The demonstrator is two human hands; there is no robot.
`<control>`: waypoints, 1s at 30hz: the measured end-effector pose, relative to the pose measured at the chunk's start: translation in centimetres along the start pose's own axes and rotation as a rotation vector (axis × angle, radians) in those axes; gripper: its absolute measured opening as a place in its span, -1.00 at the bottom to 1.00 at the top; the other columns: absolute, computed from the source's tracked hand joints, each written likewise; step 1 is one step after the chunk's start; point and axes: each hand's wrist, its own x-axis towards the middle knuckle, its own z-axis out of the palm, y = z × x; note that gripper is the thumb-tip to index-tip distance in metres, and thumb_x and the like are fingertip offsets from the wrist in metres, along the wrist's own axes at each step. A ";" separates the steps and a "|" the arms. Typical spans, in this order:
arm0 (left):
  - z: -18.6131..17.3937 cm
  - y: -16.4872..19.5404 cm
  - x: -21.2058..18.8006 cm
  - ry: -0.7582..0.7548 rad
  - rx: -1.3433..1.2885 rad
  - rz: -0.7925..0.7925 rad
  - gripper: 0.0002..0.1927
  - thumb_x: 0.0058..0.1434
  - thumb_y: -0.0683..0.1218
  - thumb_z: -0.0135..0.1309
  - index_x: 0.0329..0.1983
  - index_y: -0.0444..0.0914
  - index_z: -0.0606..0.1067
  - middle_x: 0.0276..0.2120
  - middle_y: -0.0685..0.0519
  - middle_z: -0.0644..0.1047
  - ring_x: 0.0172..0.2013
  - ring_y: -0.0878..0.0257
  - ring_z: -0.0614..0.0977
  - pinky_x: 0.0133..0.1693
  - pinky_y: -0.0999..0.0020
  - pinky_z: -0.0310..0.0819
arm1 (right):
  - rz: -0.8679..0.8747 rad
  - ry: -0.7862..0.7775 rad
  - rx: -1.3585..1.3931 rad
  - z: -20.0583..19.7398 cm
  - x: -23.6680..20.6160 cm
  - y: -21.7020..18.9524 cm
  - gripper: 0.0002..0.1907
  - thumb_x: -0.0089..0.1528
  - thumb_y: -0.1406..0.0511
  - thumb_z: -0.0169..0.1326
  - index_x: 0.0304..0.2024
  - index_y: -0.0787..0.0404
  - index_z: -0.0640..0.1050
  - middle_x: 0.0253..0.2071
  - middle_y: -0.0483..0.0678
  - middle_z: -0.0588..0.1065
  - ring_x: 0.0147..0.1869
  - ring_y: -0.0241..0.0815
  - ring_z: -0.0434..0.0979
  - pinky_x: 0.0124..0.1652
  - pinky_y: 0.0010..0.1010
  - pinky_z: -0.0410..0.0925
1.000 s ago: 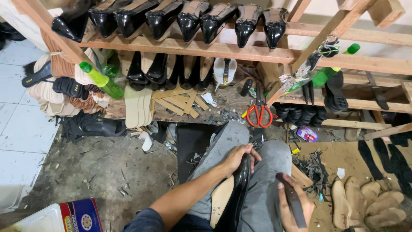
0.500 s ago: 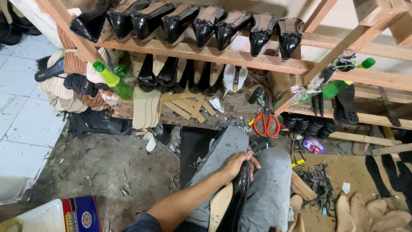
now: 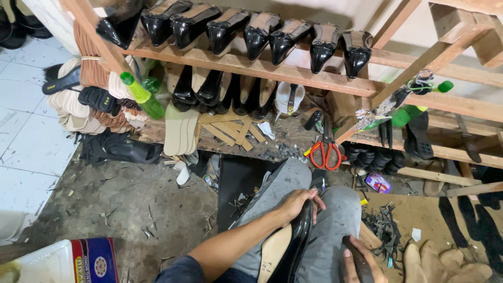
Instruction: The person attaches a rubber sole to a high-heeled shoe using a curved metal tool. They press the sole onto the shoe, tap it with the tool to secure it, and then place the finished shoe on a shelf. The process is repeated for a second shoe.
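With the view having tilted up toward the rack (image 3: 262,65), the left hand (image 3: 298,202) is still gripping the black shoe (image 3: 293,246) resting on the lap, while the right hand (image 3: 361,259) is now clasping a dark tool (image 3: 356,257) lower, at the frame's edge.

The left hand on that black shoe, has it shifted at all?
No. The left hand stays on the black shoe between the knees, below the red scissors.

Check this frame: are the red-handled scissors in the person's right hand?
No. The red-handled scissors lie on the wooden shelf, while the right hand holds a dark tool.
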 end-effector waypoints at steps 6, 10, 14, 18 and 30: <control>-0.6 1.0 -0.8 -0.001 -0.060 0.031 -0.42 0.55 0.16 -0.27 -0.25 -0.36 0.55 -0.60 0.01 0.50 -0.60 0.22 0.58 -0.47 0.35 0.50 | -0.067 0.050 0.387 2.3 0.6 2.1 -0.66 0.23 0.37 0.19 0.06 0.34 0.58 -0.04 0.19 0.62 0.11 -0.08 0.64 0.18 -0.29 0.41; -1.0 1.1 -1.0 0.006 -0.067 0.039 -0.41 0.56 0.17 -0.27 -0.25 -0.36 0.55 -0.60 0.01 0.50 -0.60 0.21 0.58 -0.45 0.35 0.52 | -0.051 0.132 0.485 3.3 -0.3 1.6 -0.66 0.24 0.38 0.17 0.06 0.37 0.56 -0.06 0.21 0.61 0.10 -0.06 0.64 0.18 -0.27 0.42; -1.0 0.8 -0.7 -0.017 -0.028 0.064 -0.42 0.57 0.16 -0.27 -0.25 -0.38 0.55 -0.58 0.00 0.51 -0.59 0.20 0.58 -0.44 0.38 0.49 | -0.054 0.170 0.505 4.5 -0.6 0.9 -0.67 0.25 0.39 0.16 0.06 0.40 0.53 -0.07 0.24 0.60 0.08 -0.05 0.64 0.18 -0.25 0.43; -0.7 0.6 -0.1 -0.021 -0.044 0.038 -0.42 0.56 0.17 -0.27 -0.25 -0.37 0.56 -0.60 0.00 0.51 -0.61 0.21 0.58 -0.48 0.38 0.47 | -0.026 0.172 0.446 4.4 0.3 0.2 -0.67 0.26 0.40 0.14 0.06 0.43 0.51 -0.08 0.26 0.59 0.07 -0.04 0.64 0.18 -0.23 0.44; -0.9 0.1 0.0 -0.034 -0.053 0.059 -0.41 0.57 0.16 -0.26 -0.23 -0.39 0.55 -0.60 0.01 0.50 -0.60 0.23 0.57 -0.43 0.35 0.52 | 0.022 -0.022 0.292 2.4 2.0 0.7 -0.71 0.23 0.42 0.17 0.00 0.44 0.57 -0.13 0.22 0.64 0.03 -0.05 0.68 0.17 -0.28 0.41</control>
